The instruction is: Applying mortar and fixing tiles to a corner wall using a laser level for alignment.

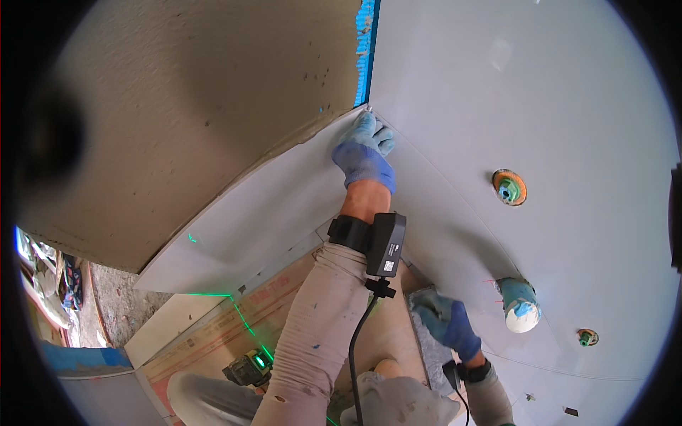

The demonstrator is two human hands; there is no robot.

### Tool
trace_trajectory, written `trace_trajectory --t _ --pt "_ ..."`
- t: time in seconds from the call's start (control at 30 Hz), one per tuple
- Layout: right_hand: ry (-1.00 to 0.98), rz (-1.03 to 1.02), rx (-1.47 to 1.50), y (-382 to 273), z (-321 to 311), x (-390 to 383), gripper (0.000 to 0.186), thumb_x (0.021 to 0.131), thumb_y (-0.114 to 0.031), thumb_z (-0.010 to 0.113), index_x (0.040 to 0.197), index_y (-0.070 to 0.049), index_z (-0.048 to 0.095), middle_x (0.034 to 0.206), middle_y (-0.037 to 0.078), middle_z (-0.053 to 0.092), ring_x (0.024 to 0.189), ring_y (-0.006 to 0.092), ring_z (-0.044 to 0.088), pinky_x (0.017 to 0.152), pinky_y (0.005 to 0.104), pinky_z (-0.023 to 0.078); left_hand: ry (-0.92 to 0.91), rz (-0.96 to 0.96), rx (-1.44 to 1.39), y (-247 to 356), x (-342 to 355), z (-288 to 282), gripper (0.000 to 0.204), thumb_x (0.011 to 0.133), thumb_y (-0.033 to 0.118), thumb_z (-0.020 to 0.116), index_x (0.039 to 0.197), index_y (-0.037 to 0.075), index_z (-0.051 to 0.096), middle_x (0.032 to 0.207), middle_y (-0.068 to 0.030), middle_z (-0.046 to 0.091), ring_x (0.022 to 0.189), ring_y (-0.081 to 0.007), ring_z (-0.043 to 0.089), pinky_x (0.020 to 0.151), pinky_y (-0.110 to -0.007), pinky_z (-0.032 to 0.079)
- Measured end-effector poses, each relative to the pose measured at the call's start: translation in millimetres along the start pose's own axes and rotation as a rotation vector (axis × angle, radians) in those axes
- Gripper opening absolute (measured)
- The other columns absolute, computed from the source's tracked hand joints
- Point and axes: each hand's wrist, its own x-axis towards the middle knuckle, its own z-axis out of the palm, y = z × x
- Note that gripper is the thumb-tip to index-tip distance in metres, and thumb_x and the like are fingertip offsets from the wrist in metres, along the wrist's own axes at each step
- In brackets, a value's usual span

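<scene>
My left hand point(364, 150), in a blue and pale, dust-marked glove, reaches up to the inner corner where two tiled walls meet. Its fingers are closed at the top edge of a large light grey wall tile point(270, 206). A tiny silvery tip shows at the fingertips; what it belongs to is hidden. Lower down, my right hand point(449, 325), in a similar glove, is at a long grey speckled slab point(432, 355). Its fingers are bent, and what they hold, if anything, is hidden.
Bare mortar wall point(213, 106) rises above the tile. A capped pipe point(522, 305) and valve fittings point(509, 188) stick out of the right wall. A laser level point(249, 369) casts green lines beside my knee. Printed sheeting point(284, 291) covers the floor.
</scene>
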Motion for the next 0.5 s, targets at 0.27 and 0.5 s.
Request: trace_trajectory --t 0.27,0.5 --pt "-0.096 0.514 0.322 17 2 -58 0.020 0.094 -0.006 0.064 0.111 -0.001 0.071 0.087 0.007 0.072 0.067 0.0093 0.064 0.061 0.0263 0.051 0.114 0.036 0.123 10 -2 10 0.019 0.098 0.009 0.065 0.081 0.009 0.056 0.071 0.0016 0.045 0.054 -0.0096 0.039 0.047 -0.025 0.031" --pt "-0.106 0.419 0.216 23 4 -63 0.017 0.092 -0.005 0.065 0.106 0.001 0.071 0.092 0.012 0.074 0.074 0.0157 0.067 0.068 0.0291 0.053 0.121 -0.119 -0.008 1 1 11 0.023 0.092 0.017 0.075 0.083 0.008 0.057 0.077 0.0005 0.049 0.054 -0.0122 0.044 0.047 -0.030 0.037"
